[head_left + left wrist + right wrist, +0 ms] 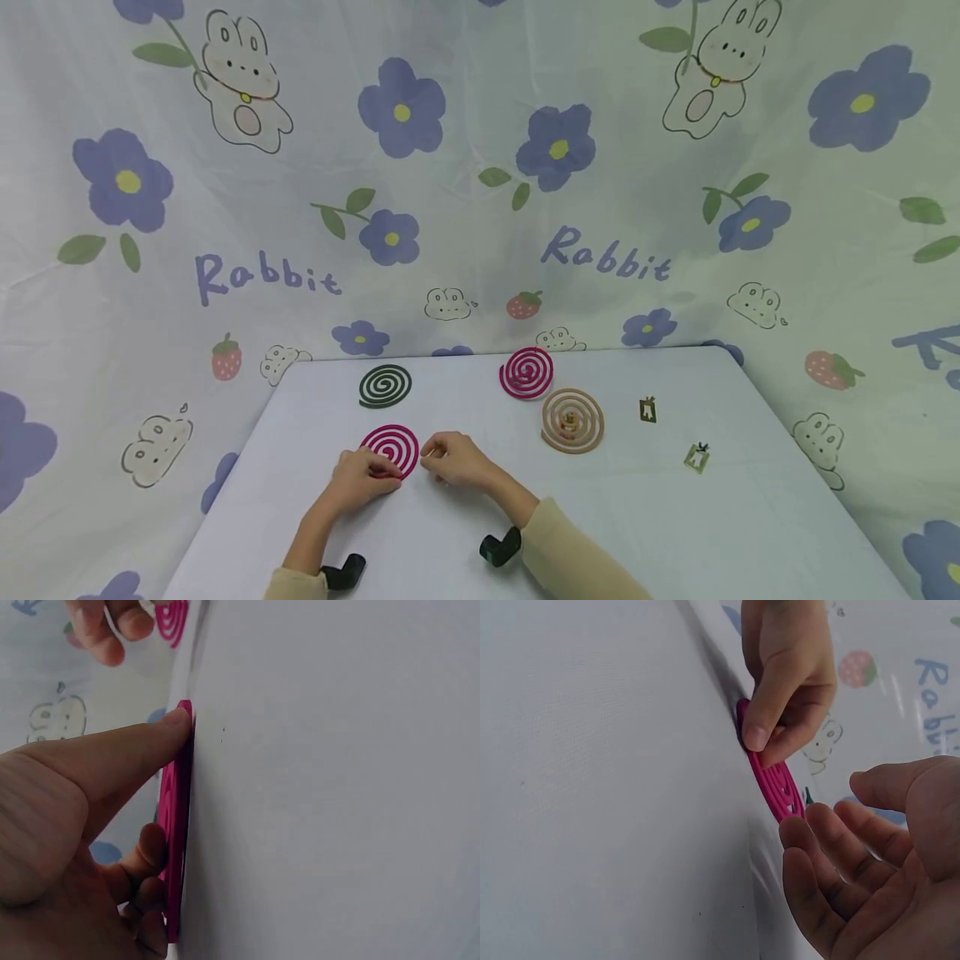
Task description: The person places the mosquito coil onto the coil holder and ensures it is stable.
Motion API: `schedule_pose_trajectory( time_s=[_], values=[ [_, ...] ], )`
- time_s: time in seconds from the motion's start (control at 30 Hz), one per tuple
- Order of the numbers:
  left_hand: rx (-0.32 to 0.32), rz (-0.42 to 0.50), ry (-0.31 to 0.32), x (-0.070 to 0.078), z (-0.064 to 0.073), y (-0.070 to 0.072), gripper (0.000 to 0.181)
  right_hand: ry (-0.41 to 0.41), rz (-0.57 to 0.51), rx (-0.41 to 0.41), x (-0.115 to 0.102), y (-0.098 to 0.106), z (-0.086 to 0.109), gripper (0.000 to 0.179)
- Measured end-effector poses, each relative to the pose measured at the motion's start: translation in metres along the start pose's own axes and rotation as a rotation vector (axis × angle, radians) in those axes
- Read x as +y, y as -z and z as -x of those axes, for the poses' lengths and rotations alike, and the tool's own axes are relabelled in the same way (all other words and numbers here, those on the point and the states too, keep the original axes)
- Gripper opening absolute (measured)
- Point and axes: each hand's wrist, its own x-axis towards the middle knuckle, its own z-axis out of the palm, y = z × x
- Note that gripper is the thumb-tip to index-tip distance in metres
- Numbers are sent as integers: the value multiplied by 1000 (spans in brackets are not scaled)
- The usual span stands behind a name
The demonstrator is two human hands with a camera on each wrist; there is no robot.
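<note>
A magenta mosquito coil [390, 452] lies flat close over the white table, left of centre. My left hand [363, 478] pinches its near edge, and the left wrist view shows the thumb on one side of the coil [177, 817] with the other fingers bent at its face. Part of the coil is hidden behind that hand. Just right of it, my right hand [459, 460] hovers with relaxed, slightly bent fingers. In the right wrist view nothing is between the fingers and thumb of that right hand [862, 870], whose fingertips overlap the coil's end.
A green coil [385, 386] lies behind on the left. At the back centre lie another magenta coil [527, 373] and a tan coil [572, 421], with small pieces on both. Two small metal coil stands [648, 409] [697, 457] rest on the right. A printed curtain [480, 208] hangs behind.
</note>
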Motion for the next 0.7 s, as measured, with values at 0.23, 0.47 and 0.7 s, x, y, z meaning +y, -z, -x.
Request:
schedule_pose_trajectory(
  time_s=[0.23,0.47,0.7],
  values=[
    [-4,1,-73,7,-1,-8,12,9,11,14,3,-1,0,7],
    [-6,69,-159,17,-1,-7,7,15,-5,28,1,0,-1,7],
    [18,184,-26,8,2,2,4,26,24,44,7,-3,-9,9]
  ],
)
